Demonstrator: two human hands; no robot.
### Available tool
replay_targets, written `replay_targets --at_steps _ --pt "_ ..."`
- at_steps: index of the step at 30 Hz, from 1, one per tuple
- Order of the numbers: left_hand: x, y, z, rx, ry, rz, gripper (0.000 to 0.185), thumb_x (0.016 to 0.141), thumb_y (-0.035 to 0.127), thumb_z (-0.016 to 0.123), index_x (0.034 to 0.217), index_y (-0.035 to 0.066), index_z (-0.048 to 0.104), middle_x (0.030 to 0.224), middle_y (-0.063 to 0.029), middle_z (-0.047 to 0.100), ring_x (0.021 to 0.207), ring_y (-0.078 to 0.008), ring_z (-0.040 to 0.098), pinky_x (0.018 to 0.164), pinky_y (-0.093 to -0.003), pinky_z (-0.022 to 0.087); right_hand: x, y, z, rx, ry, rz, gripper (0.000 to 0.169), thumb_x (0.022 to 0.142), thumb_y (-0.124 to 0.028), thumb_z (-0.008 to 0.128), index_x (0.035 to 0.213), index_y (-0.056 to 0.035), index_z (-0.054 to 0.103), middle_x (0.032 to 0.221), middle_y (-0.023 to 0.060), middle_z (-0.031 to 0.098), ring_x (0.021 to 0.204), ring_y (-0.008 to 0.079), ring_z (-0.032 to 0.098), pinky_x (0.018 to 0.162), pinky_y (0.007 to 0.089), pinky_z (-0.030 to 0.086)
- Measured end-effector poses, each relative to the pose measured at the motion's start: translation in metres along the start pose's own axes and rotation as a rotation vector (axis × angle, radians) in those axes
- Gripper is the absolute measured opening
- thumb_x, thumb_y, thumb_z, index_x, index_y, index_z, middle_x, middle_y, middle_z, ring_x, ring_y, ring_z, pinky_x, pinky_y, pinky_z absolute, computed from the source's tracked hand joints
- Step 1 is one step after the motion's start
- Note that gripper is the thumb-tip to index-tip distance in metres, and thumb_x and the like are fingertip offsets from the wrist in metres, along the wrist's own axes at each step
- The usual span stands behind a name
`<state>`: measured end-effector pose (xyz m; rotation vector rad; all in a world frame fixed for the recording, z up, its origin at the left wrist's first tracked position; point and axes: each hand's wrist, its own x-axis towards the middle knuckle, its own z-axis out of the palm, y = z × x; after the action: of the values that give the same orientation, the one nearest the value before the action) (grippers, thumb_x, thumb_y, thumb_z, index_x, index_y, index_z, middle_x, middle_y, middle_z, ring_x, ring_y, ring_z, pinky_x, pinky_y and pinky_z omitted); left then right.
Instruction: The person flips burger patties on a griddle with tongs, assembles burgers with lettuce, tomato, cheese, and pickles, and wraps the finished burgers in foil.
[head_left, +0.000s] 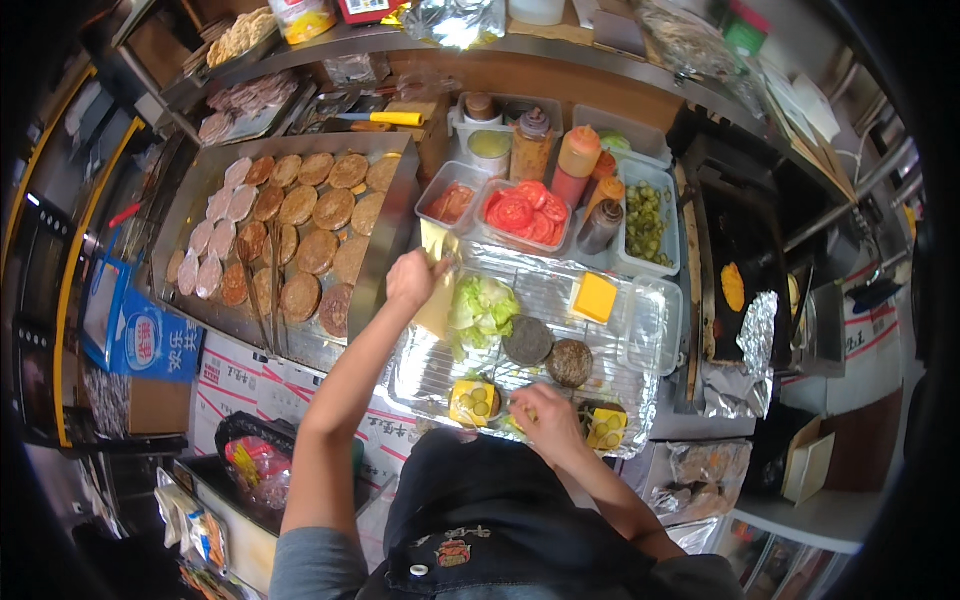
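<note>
My left hand (415, 281) is curled with its fingers on a pale yellow sheet (433, 313), beside a heap of shredded lettuce (484, 304). Low over the foil-lined wire rack (525, 259), my right hand (551, 421) has its fingertips at a partly covered stack with pickle slices (521, 415); whether they pinch a slice is unclear. To its left is a yellow cheese slice (459, 411) topped with pickles, and to its right another cheese slice with pickles (606, 429). Two dark bun pieces (527, 340) (570, 363) lie behind it. Stacked cheese slices (595, 297) sit farther back.
The griddle (390, 217) at left carries rows of patties (315, 251), pale ham-like slices (222, 238) and tongs (271, 300). Tubs of tomato slices (527, 214) and pickles (646, 217) stand behind the rack, with squeeze bottles (576, 161) between. A dark cooking plate (739, 232) is at right.
</note>
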<state>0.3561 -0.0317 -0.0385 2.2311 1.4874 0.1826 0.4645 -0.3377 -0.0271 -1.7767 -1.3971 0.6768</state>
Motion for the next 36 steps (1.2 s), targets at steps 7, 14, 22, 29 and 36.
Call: replay_targets --at_steps 7,14,22,29,36 --pt "-0.097 0.042 -0.114 -0.101 -0.344 0.502 0.048 0.082 0.044 0.069 0.105 0.002 0.065 0.071 -0.0193 0.065 0.067 -0.0334 0.066 0.062 -0.0386 0.052 0.056 -0.021 -0.009 0.916 0.146 0.205 0.057 0.091 -0.022 0.061 0.14 -0.0067 0.036 0.116 0.011 0.057 0.104 0.0211 0.058 0.084 0.0342 0.051" --pt "-0.198 -0.02 -0.057 0.153 -0.878 0.519 0.048 0.092 0.047 0.05 0.086 0.001 0.062 0.061 -0.0221 0.059 0.06 -0.0412 0.06 0.058 -0.049 0.048 -0.013 -0.06 0.074 1.353 -0.356 0.876 0.038 0.092 -0.037 0.06 0.109 -0.0024 0.06 0.097 0.0074 0.066 0.091 0.0121 0.061 0.078 0.0275 0.049" --pt "-0.192 -0.048 -0.026 0.149 -0.98 0.368 0.049 0.097 0.039 0.038 0.08 -0.002 0.06 0.072 -0.0252 0.061 0.073 -0.0422 0.061 0.069 -0.0507 0.047 -0.011 -0.033 0.129 1.222 -0.31 1.156 0.04 0.09 -0.04 0.062 0.105 -0.0029 0.064 0.091 0.0045 0.064 0.075 0.0099 0.058 0.065 0.0256 0.047" --pt "-0.19 -0.031 -0.028 0.201 -1.041 0.379 0.049 0.098 0.04 0.034 0.09 -0.001 0.059 0.075 -0.0256 0.062 0.075 -0.0431 0.061 0.07 -0.051 0.047 -0.022 -0.036 0.125 1.203 -0.187 1.109 0.041 0.09 -0.042 0.062 0.097 -0.0021 0.065 0.079 0.0031 0.063 0.063 0.0083 0.056 0.048 0.0232 0.042" --pt "-0.185 -0.007 -0.021 0.286 -1.05 0.416 0.058 0.099 0.043 0.031 0.081 -0.001 0.062 0.075 -0.0255 0.062 0.075 -0.0426 0.061 0.069 -0.051 0.048 -0.026 -0.029 0.123 1.205 -0.029 1.013 0.037 0.092 -0.041 0.057 0.096 -0.0045 0.064 0.072 0.004 0.062 0.05 0.0117 0.055 0.036 0.0287 0.04"
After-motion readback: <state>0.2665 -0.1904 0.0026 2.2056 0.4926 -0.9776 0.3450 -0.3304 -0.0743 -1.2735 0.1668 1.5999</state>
